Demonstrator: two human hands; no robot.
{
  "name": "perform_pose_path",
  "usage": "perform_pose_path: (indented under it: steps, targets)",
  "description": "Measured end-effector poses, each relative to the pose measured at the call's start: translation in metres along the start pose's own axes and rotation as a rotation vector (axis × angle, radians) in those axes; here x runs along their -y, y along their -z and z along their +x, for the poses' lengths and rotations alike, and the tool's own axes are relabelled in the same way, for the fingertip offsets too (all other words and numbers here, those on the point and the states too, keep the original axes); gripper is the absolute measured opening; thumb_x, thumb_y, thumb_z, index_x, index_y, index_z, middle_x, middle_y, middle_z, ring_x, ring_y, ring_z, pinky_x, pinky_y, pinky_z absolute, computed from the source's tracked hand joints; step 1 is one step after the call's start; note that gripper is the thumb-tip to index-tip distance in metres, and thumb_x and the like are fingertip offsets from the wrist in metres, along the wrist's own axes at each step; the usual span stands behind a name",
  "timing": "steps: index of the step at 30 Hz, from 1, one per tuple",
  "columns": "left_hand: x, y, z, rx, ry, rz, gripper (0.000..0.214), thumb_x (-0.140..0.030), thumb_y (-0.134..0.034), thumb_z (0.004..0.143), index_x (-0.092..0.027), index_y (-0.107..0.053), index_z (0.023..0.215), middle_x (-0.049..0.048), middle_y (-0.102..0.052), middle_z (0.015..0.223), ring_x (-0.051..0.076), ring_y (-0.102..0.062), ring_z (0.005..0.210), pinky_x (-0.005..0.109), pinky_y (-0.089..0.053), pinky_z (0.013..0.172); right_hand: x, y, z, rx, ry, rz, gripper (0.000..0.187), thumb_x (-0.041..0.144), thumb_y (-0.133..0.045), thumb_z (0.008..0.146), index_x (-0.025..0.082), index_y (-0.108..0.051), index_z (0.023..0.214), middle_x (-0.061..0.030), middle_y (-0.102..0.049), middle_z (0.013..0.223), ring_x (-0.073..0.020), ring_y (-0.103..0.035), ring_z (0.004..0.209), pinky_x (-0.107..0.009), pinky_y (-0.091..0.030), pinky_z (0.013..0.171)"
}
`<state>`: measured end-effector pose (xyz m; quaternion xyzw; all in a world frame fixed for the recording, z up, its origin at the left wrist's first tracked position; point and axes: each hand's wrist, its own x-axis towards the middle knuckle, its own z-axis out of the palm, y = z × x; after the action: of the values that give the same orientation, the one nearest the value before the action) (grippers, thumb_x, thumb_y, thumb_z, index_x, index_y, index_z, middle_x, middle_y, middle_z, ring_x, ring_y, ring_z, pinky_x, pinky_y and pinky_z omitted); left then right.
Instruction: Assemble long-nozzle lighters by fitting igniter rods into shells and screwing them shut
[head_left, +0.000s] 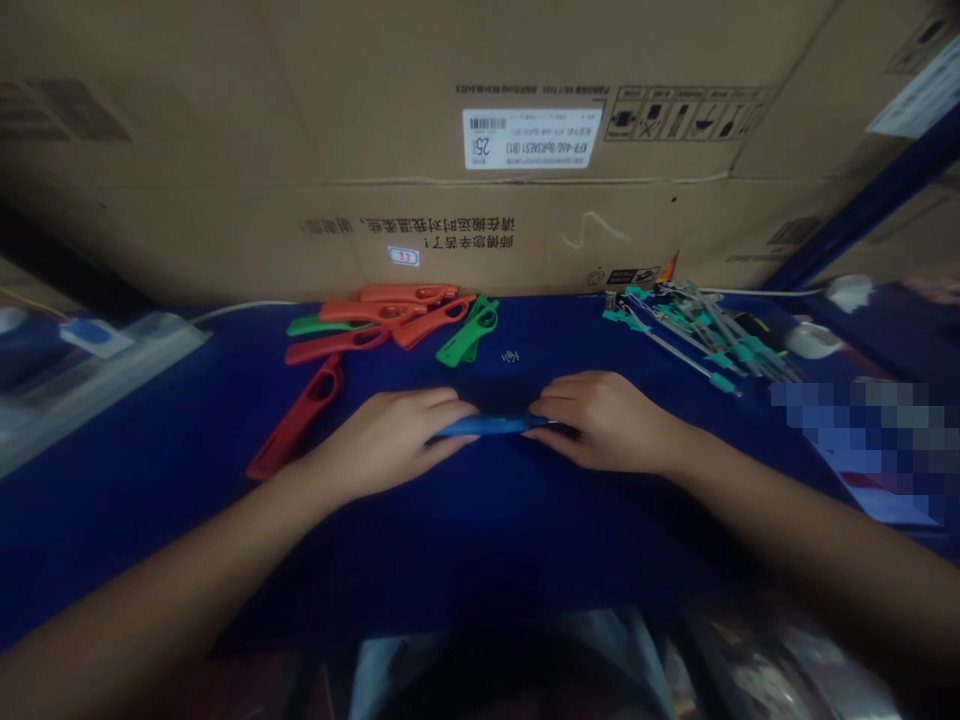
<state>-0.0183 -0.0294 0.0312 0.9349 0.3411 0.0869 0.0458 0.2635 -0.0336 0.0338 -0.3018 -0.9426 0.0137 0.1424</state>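
Note:
Both hands hold a blue lighter casing (501, 425) level between them over the middle of the table. My left hand (405, 430) is closed around its left end, the fingertips and thumb pinching it. At the other end my right hand (600, 420) grips it, with a small pale sliver showing by the thumb. Fingers cover both ends of the casing. Beyond the left hand lie several red lighter casings (300, 415) and green lighter casings (466, 335), long with an oval trigger opening. A few tiny metal pieces (511, 356) rest just behind the blue casing.
A pile of thin metal rods with teal ends (705, 335) lies at the back right. A large cardboard box (300, 120) walls off the back of the blue table (420, 540). White round objects (814, 338) and a blurred patch sit at the right.

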Motion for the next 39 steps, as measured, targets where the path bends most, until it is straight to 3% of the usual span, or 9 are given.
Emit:
perform_pose_path:
  steps: [13,20,25,29,35,39]
  targets:
    - [0.003,0.003,0.001,-0.02,0.019,0.04,0.04,-0.049,-0.038,0.105,-0.023,-0.064,0.123,0.0041,-0.07,0.107,0.02,-0.072,0.086,0.03,-0.054,0.071,-0.005,0.009,-0.001,-0.033,-0.041,-0.074,0.025,0.034,-0.053,0.099,0.017,-0.071,0.101,-0.0051,-0.071,0.086,-0.0184,-0.065,0.077,-0.03,-0.045,0.069]
    - [0.005,0.006,-0.001,-0.148,0.106,0.171,0.031,-0.044,-0.049,0.102,-0.026,-0.063,0.122,0.0026,-0.069,0.115,0.022,-0.071,0.097,0.028,-0.054,0.068,-0.022,0.021,-0.004,0.003,-0.164,-0.128,0.033,0.034,-0.064,0.093,0.016,-0.065,0.12,-0.0111,-0.07,0.111,-0.0264,-0.066,0.102,-0.037,-0.05,0.089]
    - [0.004,0.009,-0.002,-0.171,0.179,0.211,0.03,-0.044,-0.052,0.101,-0.027,-0.063,0.123,0.0013,-0.069,0.118,0.021,-0.072,0.089,0.029,-0.051,0.06,-0.038,0.034,-0.01,0.046,-0.197,-0.147,0.03,0.04,-0.069,0.089,0.017,-0.067,0.107,-0.0093,-0.07,0.102,-0.0254,-0.065,0.095,-0.038,-0.05,0.086]
    - [0.003,0.01,-0.001,-0.182,0.233,0.231,0.031,-0.045,-0.05,0.101,-0.026,-0.064,0.122,0.0028,-0.07,0.116,0.022,-0.073,0.085,0.028,-0.049,0.056,-0.044,0.038,-0.012,0.038,-0.181,-0.208,0.018,0.031,-0.062,0.093,0.017,-0.068,0.101,-0.0085,-0.07,0.096,-0.0245,-0.065,0.088,-0.039,-0.048,0.083]
    - [0.004,0.005,0.0,-0.17,0.226,0.044,0.034,-0.047,-0.05,0.101,-0.024,-0.064,0.122,0.0041,-0.068,0.12,0.023,-0.072,0.096,0.033,-0.057,0.078,-0.041,0.032,-0.009,0.026,-0.157,-0.261,0.017,0.025,-0.056,0.097,0.017,-0.069,0.103,-0.0095,-0.07,0.098,-0.0255,-0.062,0.092,-0.039,-0.046,0.085]
    - [-0.005,-0.003,-0.001,-0.163,0.204,-0.116,0.036,-0.046,-0.052,0.1,-0.024,-0.062,0.128,0.0048,-0.069,0.121,0.024,-0.07,0.102,0.036,-0.056,0.089,-0.028,0.026,-0.004,-0.043,-0.092,-0.135,0.018,0.025,-0.053,0.099,0.015,-0.067,0.108,-0.0111,-0.069,0.104,-0.0247,-0.062,0.097,-0.039,-0.046,0.089]
